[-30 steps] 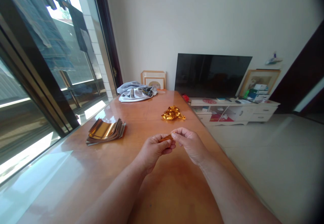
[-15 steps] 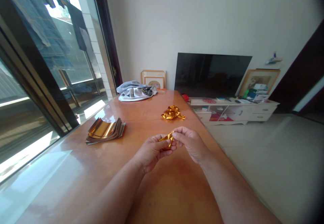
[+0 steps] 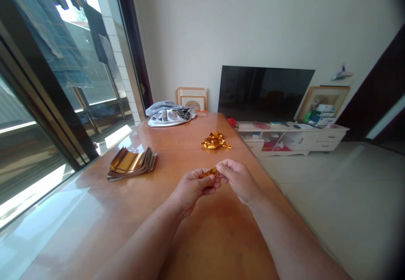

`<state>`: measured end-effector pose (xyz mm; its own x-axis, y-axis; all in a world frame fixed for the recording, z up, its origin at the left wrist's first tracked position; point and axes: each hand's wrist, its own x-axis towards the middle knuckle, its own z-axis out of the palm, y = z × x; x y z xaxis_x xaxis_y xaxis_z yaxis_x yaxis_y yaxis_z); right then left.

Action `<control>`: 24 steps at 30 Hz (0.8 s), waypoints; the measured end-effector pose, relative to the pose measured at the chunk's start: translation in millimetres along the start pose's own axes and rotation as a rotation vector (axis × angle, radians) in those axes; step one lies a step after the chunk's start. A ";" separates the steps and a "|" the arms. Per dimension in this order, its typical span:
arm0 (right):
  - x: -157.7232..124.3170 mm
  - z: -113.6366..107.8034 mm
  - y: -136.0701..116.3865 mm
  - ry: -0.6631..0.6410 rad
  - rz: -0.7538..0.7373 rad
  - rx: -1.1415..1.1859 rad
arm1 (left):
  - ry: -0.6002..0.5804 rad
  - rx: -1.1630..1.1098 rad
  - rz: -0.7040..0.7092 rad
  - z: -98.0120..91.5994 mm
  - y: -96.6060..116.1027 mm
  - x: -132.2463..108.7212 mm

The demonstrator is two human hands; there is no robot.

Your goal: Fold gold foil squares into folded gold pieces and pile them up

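Observation:
Over the wooden table (image 3: 95, 212), my left hand (image 3: 190, 189) and my right hand (image 3: 238, 180) meet, and both pinch one small folded piece of gold foil paper (image 3: 209, 173) between their fingertips. Most of the piece is hidden by my fingers. A heap of folded gold foil pieces (image 3: 216, 140) lies further away on the table, beyond my hands. A stack of flat gold foil sheets (image 3: 131, 163) rests to the left of my hands.
A grey bundle of cloth (image 3: 169, 114) lies at the table's far end. A glass sliding door (image 3: 47, 102) runs along the left. A dark television (image 3: 264, 94) stands on a low white cabinet (image 3: 294, 138) to the right; tiled floor (image 3: 341, 204) lies beside the table.
My fingers have worked the small gold piece: it tipped up and showed more shine half a second ago, and now lies lower and more hidden. Both hands stay in almost the same spot.

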<state>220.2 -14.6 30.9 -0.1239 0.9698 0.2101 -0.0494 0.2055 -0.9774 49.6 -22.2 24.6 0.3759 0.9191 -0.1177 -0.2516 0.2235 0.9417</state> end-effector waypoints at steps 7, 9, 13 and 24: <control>-1.2 1.9 -3.8 -0.040 0.011 -0.010 | 0.018 0.045 0.012 -0.6 -0.9 0.9; -0.6 1.4 -2.1 -0.024 0.019 -0.005 | 0.011 0.047 0.012 -0.6 -0.9 1.1; 2.0 -0.4 2.8 0.014 0.058 0.003 | -0.005 0.047 -0.003 -2.6 -2.0 1.7; -0.2 -0.1 -0.3 -0.032 0.019 -0.025 | -0.020 0.053 -0.022 -2.4 -2.8 0.6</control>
<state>220.3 -14.8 31.1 -0.1564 0.9689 0.1917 -0.0217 0.1907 -0.9814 48.4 -21.4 21.1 0.3988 0.9074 -0.1323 -0.1956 0.2251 0.9545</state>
